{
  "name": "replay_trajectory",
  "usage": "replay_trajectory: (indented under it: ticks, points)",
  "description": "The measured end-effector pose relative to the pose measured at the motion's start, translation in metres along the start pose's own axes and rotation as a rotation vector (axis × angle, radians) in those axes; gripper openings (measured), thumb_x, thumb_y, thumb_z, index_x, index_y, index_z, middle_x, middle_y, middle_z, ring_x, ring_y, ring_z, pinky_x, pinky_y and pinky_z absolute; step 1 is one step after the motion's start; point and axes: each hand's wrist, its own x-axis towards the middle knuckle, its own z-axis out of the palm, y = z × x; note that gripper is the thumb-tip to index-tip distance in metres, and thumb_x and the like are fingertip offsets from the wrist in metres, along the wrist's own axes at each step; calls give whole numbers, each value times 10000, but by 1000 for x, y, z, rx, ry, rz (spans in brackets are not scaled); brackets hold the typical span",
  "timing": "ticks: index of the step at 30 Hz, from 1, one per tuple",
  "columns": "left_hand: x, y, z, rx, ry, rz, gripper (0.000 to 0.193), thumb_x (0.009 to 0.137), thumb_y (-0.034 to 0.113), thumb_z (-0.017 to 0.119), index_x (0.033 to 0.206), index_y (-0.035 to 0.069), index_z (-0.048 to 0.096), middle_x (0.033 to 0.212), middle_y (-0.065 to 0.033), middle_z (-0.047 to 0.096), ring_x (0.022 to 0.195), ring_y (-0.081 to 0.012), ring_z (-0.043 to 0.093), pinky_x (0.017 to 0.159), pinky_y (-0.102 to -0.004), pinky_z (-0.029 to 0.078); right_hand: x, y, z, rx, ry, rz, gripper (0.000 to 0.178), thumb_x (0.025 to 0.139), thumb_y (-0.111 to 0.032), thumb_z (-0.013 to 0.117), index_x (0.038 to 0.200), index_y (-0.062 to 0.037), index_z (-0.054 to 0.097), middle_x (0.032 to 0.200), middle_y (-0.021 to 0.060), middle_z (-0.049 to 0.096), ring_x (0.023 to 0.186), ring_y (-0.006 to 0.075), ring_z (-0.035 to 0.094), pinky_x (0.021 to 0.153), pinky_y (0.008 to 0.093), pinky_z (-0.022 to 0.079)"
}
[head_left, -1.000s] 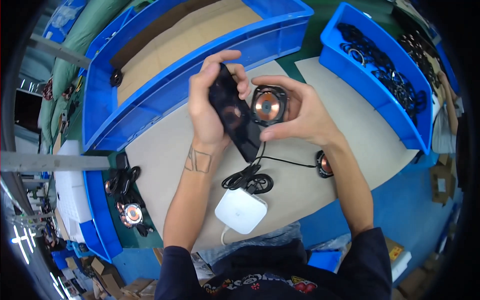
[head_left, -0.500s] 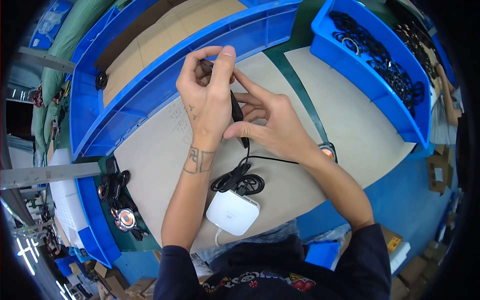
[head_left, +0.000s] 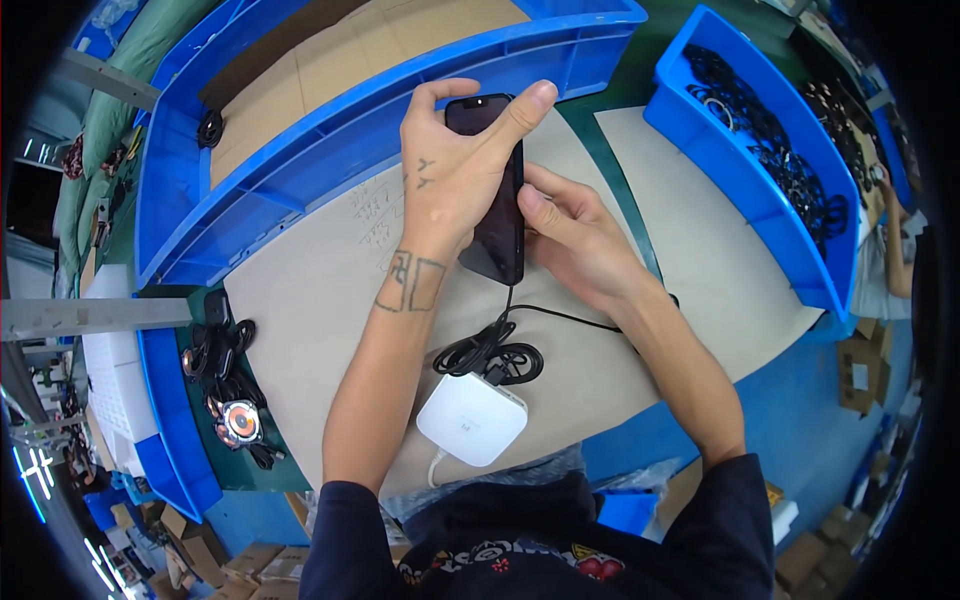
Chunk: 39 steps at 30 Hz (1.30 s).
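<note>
A black smartphone (head_left: 497, 240) with a dark screen is raised upright over the work mat. My left hand (head_left: 450, 175) is wrapped round it, thumb across the upper screen and fingertips at its far left edge. Against the phone's right edge, my right hand (head_left: 575, 230) is closed with curled fingers; part of its grip is hidden. A black cable (head_left: 510, 298) runs from the phone's lower end to a coil (head_left: 470, 350) on the mat. Beside the coil lies a white square hub (head_left: 472, 420) with ports along its far edge and a white lead.
Beyond the mat (head_left: 330, 300) stands a large blue bin (head_left: 330, 150) with cardboard inside. At far right, another blue bin (head_left: 750, 190) holds black cables. Black cables and round chargers (head_left: 240, 422) lie at left. Another person's arm (head_left: 897, 245) shows at the right edge.
The phone has turned from edge-on so its screen now faces me. My left hand has shifted right, and my right thumb has moved up along the phone's edge.
</note>
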Motion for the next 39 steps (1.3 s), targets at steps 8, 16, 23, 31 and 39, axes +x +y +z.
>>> replay_trajectory:
  ticks: [8, 16, 23, 31, 39]
  points:
    - [0, 3, -30, -253, -160, -92, 711, 896, 387, 813, 1339, -85, 515, 1056, -184, 680, 887, -193, 678, 766, -262, 568, 3, 3, -5, 212, -116, 3, 486, 1058, -154, 572, 1511, -3, 482, 1282, 162, 674, 1163, 236, 643, 1082, 404, 458]
    - [-47, -33, -57, -230, -275, -127, 563, 995, 240, 694, 1425, -44, 469, 1249, -212, 644, 1018, -203, 661, 886, -296, 543, 3, 0, -4, 399, -118, 56, 514, 1058, -310, 504, 1465, 2, 482, 1380, 183, 604, 1253, 268, 586, 1119, 450, 405]
    - [-59, -38, -48, -256, -336, -78, 543, 989, 174, 673, 1440, -24, 444, 1255, -191, 641, 1068, -217, 649, 936, -319, 527, -3, -2, 2, 280, -144, 17, 554, 1055, -353, 483, 1489, -12, 438, 1402, 175, 580, 1261, 268, 564, 1110, 443, 401]
    - [-64, -32, -46, -200, -372, -57, 665, 916, 129, 736, 1467, -15, 393, 1257, -178, 630, 1091, -243, 649, 964, -346, 523, -3, 4, 0, 192, -212, -57, 614, 1024, -375, 518, 1517, -27, 404, 1423, 157, 553, 1272, 258, 536, 1096, 422, 395]
    - [-66, -35, -39, -66, -362, -51, 903, 794, 156, 853, 1502, -13, 319, 1269, -198, 615, 1094, -297, 661, 945, -386, 541, -4, -1, 2, 125, -133, -54, 627, 1012, -385, 534, 1509, -22, 411, 1398, 157, 572, 1236, 265, 563, 1075, 426, 425]
